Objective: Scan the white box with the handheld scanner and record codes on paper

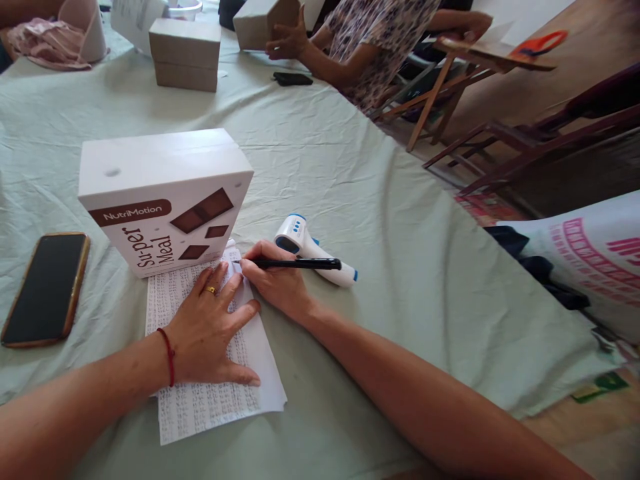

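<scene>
My left hand lies flat with spread fingers on a sheet of paper covered in rows of handwritten figures. A black pen is gripped in my right hand, its tip at the upper right of the sheet. Just behind the paper stands a white NutriMotion box with brown bars printed on its front; it meets the sheet's top part. A white and blue infrared thermometer lies on its side right beside my right hand, partly behind the pen.
On the left lies a phone in a brown case. Farther back are a grey cardboard box, a black phone and a pink cloth. Another person's hand holds a box. A wooden stool and printed bag are right.
</scene>
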Demonstrator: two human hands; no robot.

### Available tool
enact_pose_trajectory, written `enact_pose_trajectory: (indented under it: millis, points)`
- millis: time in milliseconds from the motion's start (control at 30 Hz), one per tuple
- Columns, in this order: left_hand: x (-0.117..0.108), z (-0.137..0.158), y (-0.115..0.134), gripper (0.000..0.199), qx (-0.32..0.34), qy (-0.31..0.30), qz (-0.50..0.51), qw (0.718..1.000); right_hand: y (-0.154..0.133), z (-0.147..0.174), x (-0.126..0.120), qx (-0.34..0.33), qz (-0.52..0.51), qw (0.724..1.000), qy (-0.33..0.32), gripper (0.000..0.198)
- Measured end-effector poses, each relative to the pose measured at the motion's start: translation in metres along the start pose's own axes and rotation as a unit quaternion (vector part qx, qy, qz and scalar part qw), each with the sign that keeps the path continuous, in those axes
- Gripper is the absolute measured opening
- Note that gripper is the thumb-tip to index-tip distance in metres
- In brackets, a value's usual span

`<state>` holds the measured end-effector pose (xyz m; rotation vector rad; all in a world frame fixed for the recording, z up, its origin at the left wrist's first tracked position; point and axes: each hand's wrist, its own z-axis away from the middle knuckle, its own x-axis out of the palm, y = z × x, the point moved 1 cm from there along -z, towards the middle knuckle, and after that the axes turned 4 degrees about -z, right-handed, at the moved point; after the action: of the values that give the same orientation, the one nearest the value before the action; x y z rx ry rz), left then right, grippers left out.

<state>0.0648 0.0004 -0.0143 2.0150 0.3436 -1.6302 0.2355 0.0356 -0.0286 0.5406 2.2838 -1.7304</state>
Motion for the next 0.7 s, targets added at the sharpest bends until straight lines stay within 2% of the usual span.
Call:
enact_pose_trajectory:
  millis: [267, 700]
  points:
    - [-0.0006, -0.0015, -0.0007, 0.098, 0.001, -0.002, -0.002, 1.0, 0.0011, -0.0013, -0.0007, -0.013, 0.003, 1.0, 0.023, 0.013]
    - [-0.0027, -0.0008, -0.0006, 0.097, -0.003, -0.015, 0.007, 1.0, 0.0002, -0.0012, -0.001, 0.0, 0.013, 1.0, 0.001, 0.013]
